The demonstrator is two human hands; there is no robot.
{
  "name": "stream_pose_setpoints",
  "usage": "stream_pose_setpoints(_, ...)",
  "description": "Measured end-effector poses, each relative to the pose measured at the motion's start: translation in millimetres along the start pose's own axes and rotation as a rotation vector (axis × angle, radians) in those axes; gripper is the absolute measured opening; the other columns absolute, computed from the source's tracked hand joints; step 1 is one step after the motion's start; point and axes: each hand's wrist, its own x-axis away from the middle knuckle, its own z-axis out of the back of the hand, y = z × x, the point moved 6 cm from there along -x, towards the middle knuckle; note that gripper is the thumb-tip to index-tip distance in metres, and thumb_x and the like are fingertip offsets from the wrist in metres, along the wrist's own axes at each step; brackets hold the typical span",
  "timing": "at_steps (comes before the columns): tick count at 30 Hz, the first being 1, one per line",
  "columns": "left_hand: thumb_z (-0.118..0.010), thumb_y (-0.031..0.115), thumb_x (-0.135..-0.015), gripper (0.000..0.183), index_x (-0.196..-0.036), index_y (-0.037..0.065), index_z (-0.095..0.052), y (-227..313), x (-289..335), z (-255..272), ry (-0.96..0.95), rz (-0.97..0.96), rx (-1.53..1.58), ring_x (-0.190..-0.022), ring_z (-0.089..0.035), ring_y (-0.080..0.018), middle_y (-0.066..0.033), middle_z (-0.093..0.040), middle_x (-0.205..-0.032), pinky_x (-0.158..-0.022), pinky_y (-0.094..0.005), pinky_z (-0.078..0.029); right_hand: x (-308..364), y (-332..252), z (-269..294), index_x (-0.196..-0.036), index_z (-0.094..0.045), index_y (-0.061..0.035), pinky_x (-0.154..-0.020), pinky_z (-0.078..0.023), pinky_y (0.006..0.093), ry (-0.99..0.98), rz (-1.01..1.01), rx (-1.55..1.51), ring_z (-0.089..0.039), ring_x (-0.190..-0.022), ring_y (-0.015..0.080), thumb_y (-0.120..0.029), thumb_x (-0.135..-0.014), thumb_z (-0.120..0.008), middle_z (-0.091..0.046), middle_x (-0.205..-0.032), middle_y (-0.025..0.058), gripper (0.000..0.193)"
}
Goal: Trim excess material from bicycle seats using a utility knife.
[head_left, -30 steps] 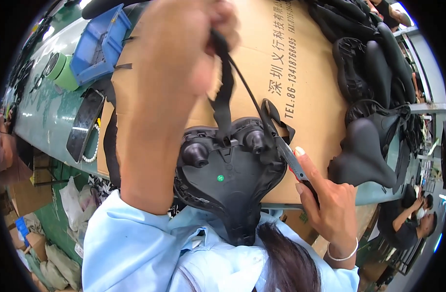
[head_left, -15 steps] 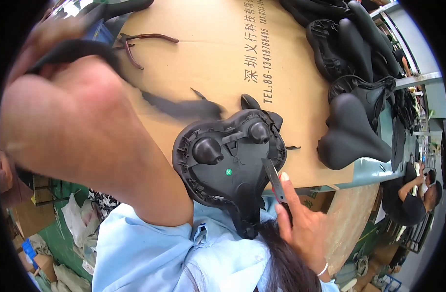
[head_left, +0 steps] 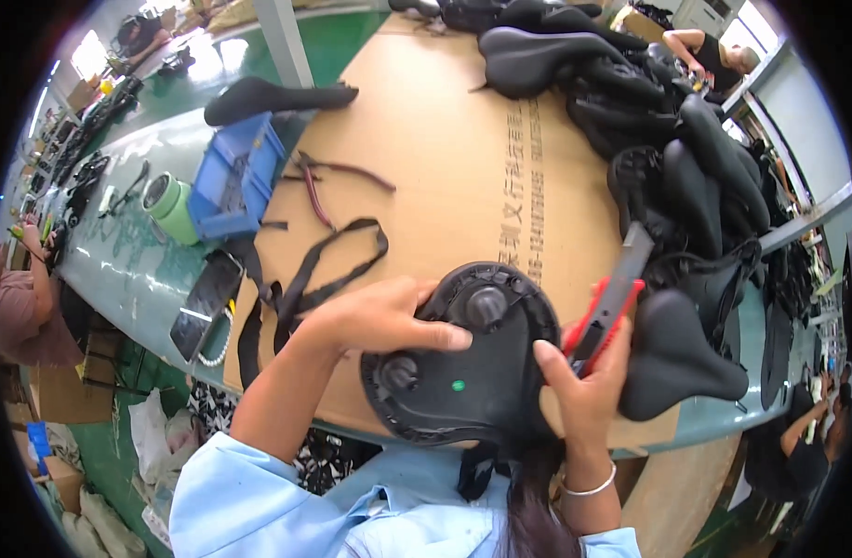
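A black bicycle saddle is held underside up over the near edge of the cardboard, its two round bumps and a small green sticker showing. My left hand grips its wide end, thumb pressed on the underside and fingers hidden beneath. In my right hand is a red utility knife, its broad blade pointing up and away from the saddle. The right thumb rests at the saddle's right rim. A loose black strip lies curled on the cardboard, beyond my left wrist.
Pliers with dark red handles lie near a blue bin. A green jar and a phone stand left. Many saddles pile up at right, with one saddle close to my right hand. Other people work farther off.
My left hand has come back from the far left, where it held a dark strip, and now grips the saddle. The saddle has turned. The knife has swung away from the saddle's underside.
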Motion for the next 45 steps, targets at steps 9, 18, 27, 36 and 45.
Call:
stream_pose_setpoints(9, -0.068, 0.027, -0.089, 0.031, -0.103, 0.001, -0.06, -2.6, -145.6, 259.8, 1.101, -0.41, 0.802, -0.082, -0.064, -0.0196, -0.0068, -0.065, -0.091, -0.076, -0.035, -0.053, 10.3, 50.0, 37.8, -0.134, -0.035, -0.0011, -0.054, -0.049, 0.0265, 0.197, -0.219, -0.18, -0.056, -0.058, 0.0127, -0.011, -0.096, -0.05, -0.052, -0.075, 0.0049, 0.042)
stream_pose_setpoints(18, -0.069, 0.038, -0.084, 0.069, -0.132, -0.004, -0.044, 0.6, -347.9, 232.8, 0.947, -0.021, 0.111, -0.122, -0.051, -0.0317, -0.0232, -0.051, -0.131, -0.1, -0.0385, -0.043, 35.3, 102.5, 28.9, -0.119, -0.044, 0.0037, -0.052, -0.051, 0.0259, 0.191, -0.461, -0.178, -0.061, -0.056, 0.0127, -0.007, -0.089, -0.059, -0.059, -0.071, 0.0068, 0.035)
stream_pose_setpoints(27, -0.077, 0.028, -0.077, 0.057, -0.123, 0.005, -0.052, 29.0, -326.7, 196.6, 0.548, -0.014, 0.966, -0.104, -0.062, -0.0239, -0.0112, -0.063, -0.113, -0.091, -0.0411, -0.052, 37.7, 96.5, 31.3, -0.122, -0.041, 0.0026, -0.045, -0.044, 0.0247, 0.172, -0.31, -0.064, -0.054, -0.049, 0.0116, -0.015, -0.092, -0.062, -0.06, -0.064, 0.0066, 0.04)
stream_pose_setpoints(36, -0.08, 0.017, -0.071, 0.062, -0.128, 0.009, -0.059, 11.2, -77.3, 95.3, 0.122, -0.44, -0.889, -0.134, -0.036, -0.0297, -0.0155, -0.043, -0.142, -0.11, -0.0408, -0.033, 30.0, 76.9, 42.5, -0.136, -0.027, -0.0003, -0.063, -0.051, 0.0293, 0.412, -0.059, -0.283, -0.057, -0.073, 0.0161, -0.015, -0.095, -0.05, -0.055, -0.092, 0.0125, 0.049)
stream_pose_setpoints(45, -0.063, 0.002, -0.081, 0.035, -0.109, 0.021, -0.072, 39.1, -15.0, 50.1, 0.005, -0.506, -1.323, -0.133, -0.039, -0.0302, -0.0105, -0.043, -0.144, -0.101, -0.0438, -0.036, 36.8, 53.8, 45.9, -0.122, -0.053, -0.0002, -0.078, -0.048, 0.0267, -0.016, -0.239, 0.154, -0.058, -0.079, 0.0112, -0.008, -0.085, -0.069, -0.066, -0.101, 0.0083, 0.042)
